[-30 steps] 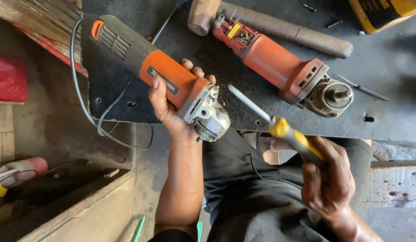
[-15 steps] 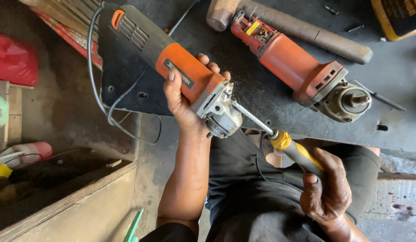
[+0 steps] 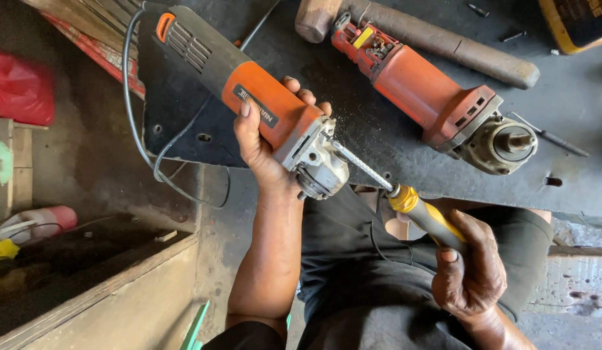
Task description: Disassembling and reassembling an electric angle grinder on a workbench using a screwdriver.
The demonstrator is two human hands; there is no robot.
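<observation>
Head view shows me the left hand [image 3: 265,146] with its fingers [image 3: 300,91] wrapped tight round the orange body of an angle grinder [image 3: 249,97], holding it off the edge of the dark desk [image 3: 573,110], gear head pointing toward 5 o'clock. The right hand [image 3: 473,269], at 4 o'clock from the grinder, has its fingers closed round the yellow-and-black handle of a screwdriver [image 3: 405,198], whose shaft runs up toward 10 o'clock and whose tip meets the metal gear housing. I judge the work on the head as barely begun: the housing looks whole and closed. A second orange grinder [image 3: 437,97], already bare at its spindle, lies on the desk at 2 o'clock beside a hammer [image 3: 437,42]
</observation>
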